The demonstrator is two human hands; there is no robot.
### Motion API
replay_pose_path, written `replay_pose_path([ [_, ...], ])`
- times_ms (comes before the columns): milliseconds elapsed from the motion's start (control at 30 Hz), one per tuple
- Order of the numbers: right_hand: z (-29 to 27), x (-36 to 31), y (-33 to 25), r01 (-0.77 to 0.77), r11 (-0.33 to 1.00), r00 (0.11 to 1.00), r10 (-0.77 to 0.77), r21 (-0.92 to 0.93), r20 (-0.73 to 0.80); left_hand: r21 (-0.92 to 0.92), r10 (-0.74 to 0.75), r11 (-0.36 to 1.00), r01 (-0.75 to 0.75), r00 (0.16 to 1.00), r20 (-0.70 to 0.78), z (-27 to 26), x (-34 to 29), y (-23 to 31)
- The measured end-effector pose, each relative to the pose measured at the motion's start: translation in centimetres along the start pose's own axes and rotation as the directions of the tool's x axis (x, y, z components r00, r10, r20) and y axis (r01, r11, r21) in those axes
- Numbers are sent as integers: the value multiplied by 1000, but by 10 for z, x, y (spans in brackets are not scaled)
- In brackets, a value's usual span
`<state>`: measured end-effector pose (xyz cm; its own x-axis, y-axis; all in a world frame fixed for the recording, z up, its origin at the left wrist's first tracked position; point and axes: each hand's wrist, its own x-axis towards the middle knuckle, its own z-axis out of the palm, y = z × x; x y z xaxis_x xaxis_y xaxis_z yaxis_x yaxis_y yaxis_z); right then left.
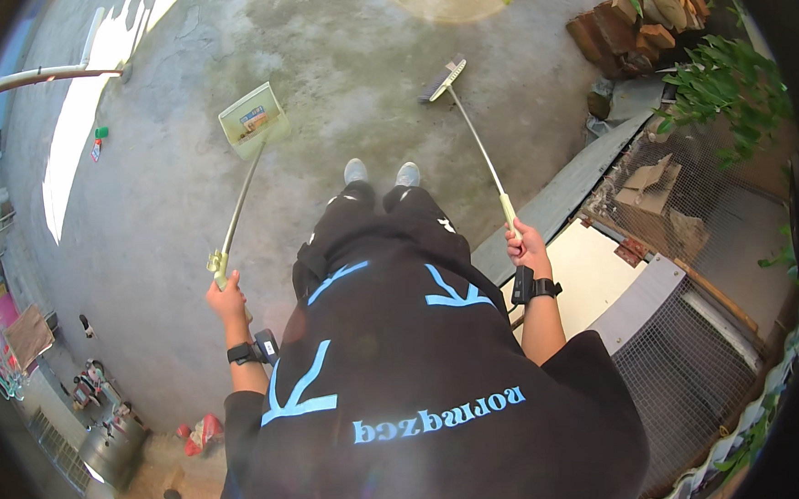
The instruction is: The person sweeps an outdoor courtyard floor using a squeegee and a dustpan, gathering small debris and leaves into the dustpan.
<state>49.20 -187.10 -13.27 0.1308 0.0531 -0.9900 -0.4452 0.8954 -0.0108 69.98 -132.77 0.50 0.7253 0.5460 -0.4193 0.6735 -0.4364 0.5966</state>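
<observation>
Bare concrete floor (pixel 334 70) lies open ahead; a wire cage (pixel 699 359) hems the right. The left hand (pixel 226 301) is clamped on a dustpan (pixel 252 119) and the right hand (pixel 528 249) on a broom (pixel 442 79), both long handles pointing forward.

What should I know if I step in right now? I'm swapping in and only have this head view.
Left hand: fingers closed on the top of the long-handled dustpan's handle; the dustpan itself is out ahead to the left, at the concrete floor.
Right hand: fingers closed on the pale grip of the broom's handle; the broom head is ahead to the right, at the floor.
Broom and dustpan are apart, not touching.
Done: both tools in hand. I cannot tell whether anything is in the pan.
Left: probably sweeping the floor ahead into the pan.
</observation>
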Motion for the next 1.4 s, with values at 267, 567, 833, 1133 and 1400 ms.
replay_pose_path([
  [267,18,-37,3,26,994,994,-37,105,103,81,-19,997,14,998,62,18,13,-20],
  [567,135,-11,-13,6,1000,933,-15,27,358,105,-27,994,10,987,161,22,57,-19],
  [833,231,42,-37,-18,997,986,31,-80,162,205,74,970,-128,965,250,31,89,34],
  [1133,116,-29,18,-43,994,999,46,97,-25,81,165,977,-196,942,291,88,144,25],
  [1400,130,-63,32,101,990,994,-103,-102,-21,211,224,932,-295,926,305,119,169,46],
])
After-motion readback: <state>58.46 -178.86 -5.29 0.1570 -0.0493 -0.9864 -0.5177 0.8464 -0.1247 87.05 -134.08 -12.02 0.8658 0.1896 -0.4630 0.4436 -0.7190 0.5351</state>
